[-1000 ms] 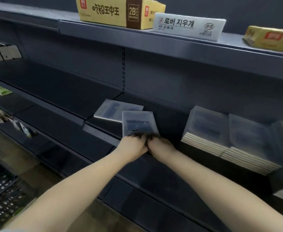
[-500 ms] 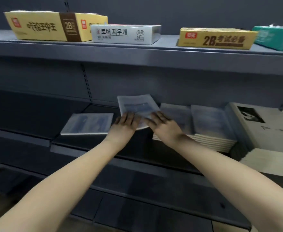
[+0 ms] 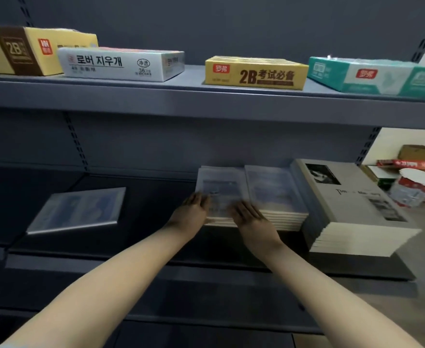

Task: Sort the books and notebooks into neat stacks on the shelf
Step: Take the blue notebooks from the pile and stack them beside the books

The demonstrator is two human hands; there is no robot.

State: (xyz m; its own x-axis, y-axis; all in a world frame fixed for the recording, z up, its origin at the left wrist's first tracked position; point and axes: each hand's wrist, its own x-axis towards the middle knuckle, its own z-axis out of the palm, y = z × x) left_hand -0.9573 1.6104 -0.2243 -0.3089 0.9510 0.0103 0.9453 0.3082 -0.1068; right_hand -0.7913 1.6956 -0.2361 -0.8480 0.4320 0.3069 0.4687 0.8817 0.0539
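Note:
A stack of thin blue-grey notebooks (image 3: 219, 187) lies on the dark middle shelf (image 3: 156, 197). My left hand (image 3: 193, 209) presses its left front corner with straight fingers. My right hand (image 3: 250, 216) lies flat on the stack's front right, fingers extended. A second stack of the same notebooks (image 3: 274, 194) sits directly to its right. Farther right stands a taller stack of grey books with a photo cover (image 3: 352, 204). One single notebook (image 3: 78, 209) lies alone and askew at the shelf's left.
The upper shelf (image 3: 206, 104) carries several boxes: a yellow-brown one (image 3: 25, 49), a white one (image 3: 121, 64), a yellow 2B one (image 3: 254, 74) and a teal one (image 3: 377, 76). Cartons and a bucket (image 3: 414, 187) stand on the floor beyond the shelf's right end.
Both hands carried the notebook to the right and laid it on the left stack. Their fingers went from gripping to flat. The view swung right and up.

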